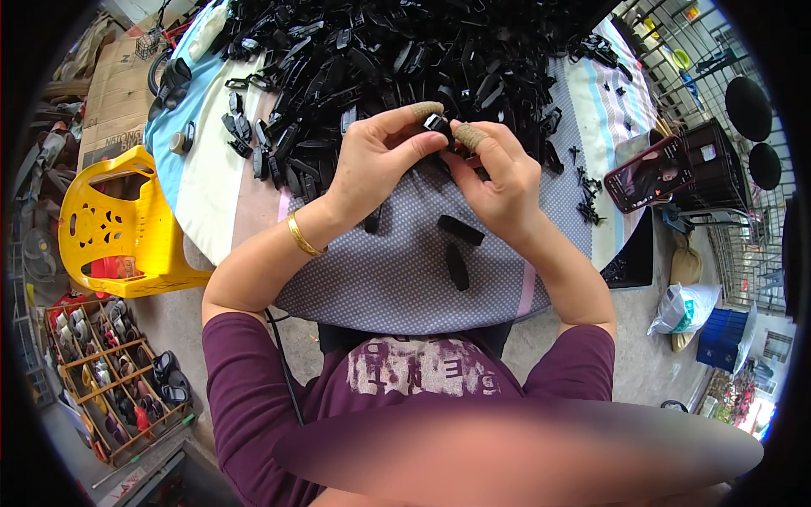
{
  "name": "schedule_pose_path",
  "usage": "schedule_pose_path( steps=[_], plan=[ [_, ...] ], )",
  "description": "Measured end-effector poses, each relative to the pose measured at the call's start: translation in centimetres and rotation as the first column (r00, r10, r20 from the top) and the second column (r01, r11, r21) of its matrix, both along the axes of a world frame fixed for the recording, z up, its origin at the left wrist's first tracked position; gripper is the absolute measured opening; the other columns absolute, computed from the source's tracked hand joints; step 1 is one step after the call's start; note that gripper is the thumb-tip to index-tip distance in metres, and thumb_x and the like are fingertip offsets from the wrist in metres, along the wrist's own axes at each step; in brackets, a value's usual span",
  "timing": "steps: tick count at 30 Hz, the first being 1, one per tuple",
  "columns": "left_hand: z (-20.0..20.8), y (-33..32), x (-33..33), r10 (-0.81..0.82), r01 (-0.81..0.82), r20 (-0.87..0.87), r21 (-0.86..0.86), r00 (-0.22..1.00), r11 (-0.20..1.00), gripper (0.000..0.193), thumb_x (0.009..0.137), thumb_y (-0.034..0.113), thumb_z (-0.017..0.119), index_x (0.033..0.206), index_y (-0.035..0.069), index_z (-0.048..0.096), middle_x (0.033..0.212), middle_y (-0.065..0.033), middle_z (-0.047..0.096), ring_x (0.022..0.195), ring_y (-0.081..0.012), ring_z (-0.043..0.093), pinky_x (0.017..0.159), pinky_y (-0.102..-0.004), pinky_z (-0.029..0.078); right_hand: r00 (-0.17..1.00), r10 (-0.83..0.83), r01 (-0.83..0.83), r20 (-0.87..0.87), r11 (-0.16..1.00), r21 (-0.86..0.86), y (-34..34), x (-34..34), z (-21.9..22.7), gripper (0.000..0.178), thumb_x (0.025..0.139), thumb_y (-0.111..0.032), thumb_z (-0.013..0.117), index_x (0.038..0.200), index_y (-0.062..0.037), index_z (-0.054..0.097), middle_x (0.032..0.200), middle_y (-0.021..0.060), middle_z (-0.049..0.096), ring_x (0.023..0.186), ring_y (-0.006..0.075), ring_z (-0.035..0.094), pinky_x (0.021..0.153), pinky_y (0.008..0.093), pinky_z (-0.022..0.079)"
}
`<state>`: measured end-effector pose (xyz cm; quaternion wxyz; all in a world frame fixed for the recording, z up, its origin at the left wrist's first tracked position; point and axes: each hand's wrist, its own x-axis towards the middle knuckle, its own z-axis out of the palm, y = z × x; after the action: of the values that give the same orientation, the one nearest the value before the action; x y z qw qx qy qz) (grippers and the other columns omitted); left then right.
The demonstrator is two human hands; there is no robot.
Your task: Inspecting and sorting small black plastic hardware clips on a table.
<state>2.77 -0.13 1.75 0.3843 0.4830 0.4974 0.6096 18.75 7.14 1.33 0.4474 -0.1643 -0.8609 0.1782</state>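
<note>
Above the near part of the round table, my left hand (372,160) is closed in a pinch on a small black plastic part (437,124) with a pale, shiny face. My right hand (500,173) meets it from the other side, thumb and index finger pinched at the same part; its exact grip is partly hidden. Tan wraps cover the index fingertips of both hands. On the dotted grey cloth below lie two long black plastic pieces (457,267), apart from each other. Beyond my hands spreads a big heap of black plastic parts (338,76).
Small black bits (589,198) lie to the right on the striped tablecloth (604,127). A phone (649,173) stands propped at the table's right edge. Left are a round tin (182,138), a yellow plastic chair (139,224) and a wooden shoe rack (118,384).
</note>
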Motion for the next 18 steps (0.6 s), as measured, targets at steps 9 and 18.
schedule_pose_path(
  steps=[9, 18],
  plan=[
    [-0.6, 0.2, -1.1, -0.082, 0.083, -0.012, 0.083, 0.997, 0.993, 0.027, 0.087, 0.005, 0.06, 0.113, -0.001, 0.062, 0.099, -0.0037, 0.062, 0.084, -0.0104, 0.06, 0.078, -0.0204, 0.049, 0.973, 0.203, -0.097, 0.114, 0.798, -0.595, 0.9, 0.0, 0.2, 0.031, 0.078, -0.011, 0.072, 0.104, 0.0013, 0.061, 0.087, 0.0044, 0.063, 0.071, 0.0078, 0.059, 0.061, 0.0211, 0.049],
    [0.1, -0.6, -0.6, -0.069, 0.087, -0.176, 0.097, 0.982, 0.991, 0.025, 0.086, 0.0, 0.057, 0.11, -0.002, 0.063, 0.1, -0.0047, 0.059, 0.091, -0.0116, 0.059, 0.082, -0.0212, 0.047, 0.982, 0.144, -0.113, 0.121, 0.965, -0.236, 0.3, 0.2, 0.2, 0.022, 0.074, -0.008, 0.073, 0.092, 0.003, 0.064, 0.071, 0.0107, 0.061, 0.061, 0.0168, 0.058, 0.055, 0.026, 0.046]
  ],
)
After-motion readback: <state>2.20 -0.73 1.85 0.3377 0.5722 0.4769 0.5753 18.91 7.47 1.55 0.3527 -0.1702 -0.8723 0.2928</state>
